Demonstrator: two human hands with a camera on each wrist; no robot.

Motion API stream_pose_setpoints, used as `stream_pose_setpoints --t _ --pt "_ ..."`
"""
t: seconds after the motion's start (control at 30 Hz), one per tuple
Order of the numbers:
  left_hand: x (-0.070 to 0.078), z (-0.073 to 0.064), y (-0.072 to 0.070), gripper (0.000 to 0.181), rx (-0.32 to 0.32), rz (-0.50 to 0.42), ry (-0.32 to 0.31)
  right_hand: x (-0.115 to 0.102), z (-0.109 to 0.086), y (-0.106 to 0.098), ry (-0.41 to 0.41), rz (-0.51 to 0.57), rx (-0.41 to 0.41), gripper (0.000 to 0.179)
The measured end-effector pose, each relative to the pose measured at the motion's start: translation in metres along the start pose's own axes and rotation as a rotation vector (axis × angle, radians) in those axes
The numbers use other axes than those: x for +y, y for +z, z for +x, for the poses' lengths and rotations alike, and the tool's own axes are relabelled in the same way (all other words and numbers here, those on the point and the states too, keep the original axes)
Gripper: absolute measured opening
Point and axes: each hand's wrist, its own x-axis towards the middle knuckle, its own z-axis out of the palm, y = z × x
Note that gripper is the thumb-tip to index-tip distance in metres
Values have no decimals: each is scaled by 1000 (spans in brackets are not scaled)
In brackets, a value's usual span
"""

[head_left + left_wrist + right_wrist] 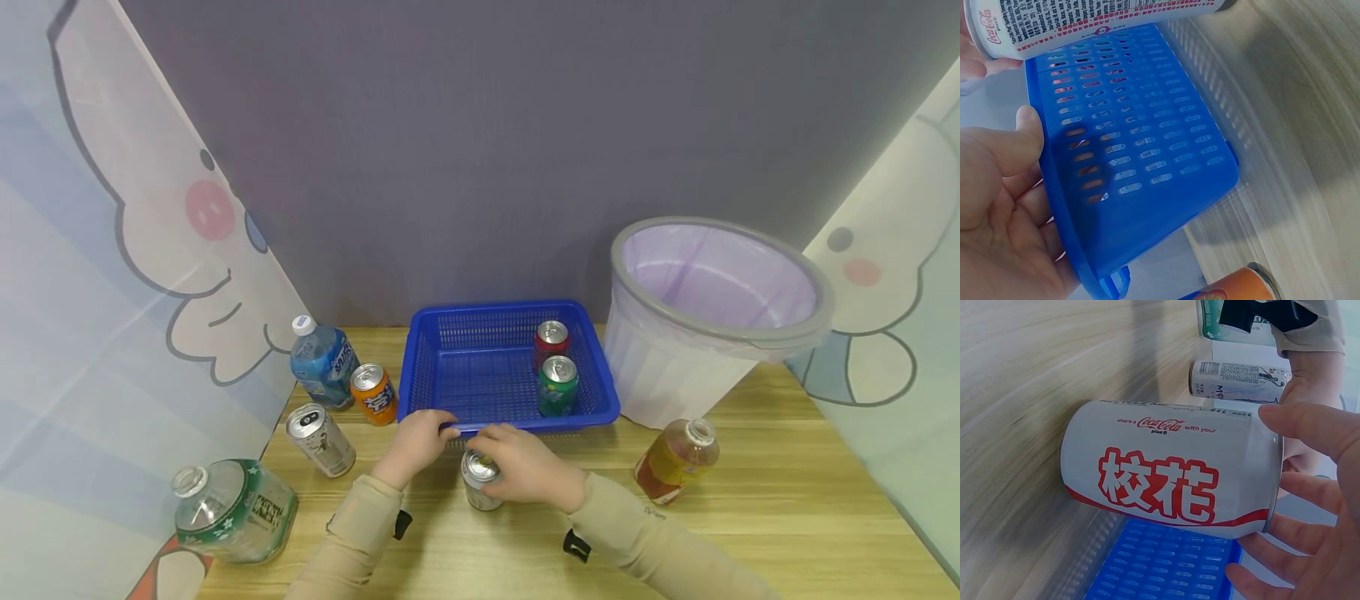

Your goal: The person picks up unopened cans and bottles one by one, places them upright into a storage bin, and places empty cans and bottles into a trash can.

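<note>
My left hand (414, 447) grips the near rim of a blue plastic basket (495, 307); in the left wrist view the thumb lies on the outer side and the fingers go behind the rim. Just in front of the basket, a white Coca-Cola can (1154, 465) with red lettering is held by its top end in my right hand (531, 467). The thumb and fingertips sit around the can's upper edge. Inside the basket, at its right side, a green soda can (558, 393) stands in front of a dark red can (551, 340).
Left of the basket are a blue-labelled bottle (324, 367), an orange can (375, 396), a white-and-grey can (326, 443) and a clear bottle with a green label (240, 512). To the right stand a lined white bin (660, 375) and a bottle of amber drink (675, 462).
</note>
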Motion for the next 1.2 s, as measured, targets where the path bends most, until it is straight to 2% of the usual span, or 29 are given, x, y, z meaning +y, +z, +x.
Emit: stream_pose_setpoints --t 0.2,0.77,1.2 --pt "0 0 0 15 10 -5 8 0 2 3 1 -7 -8 50" --pt "0 0 0 16 0 13 -1 -2 8 3 56 11 -107 56" --pt "0 0 -1 16 -3 7 -6 -2 9 5 78 29 -121 58"
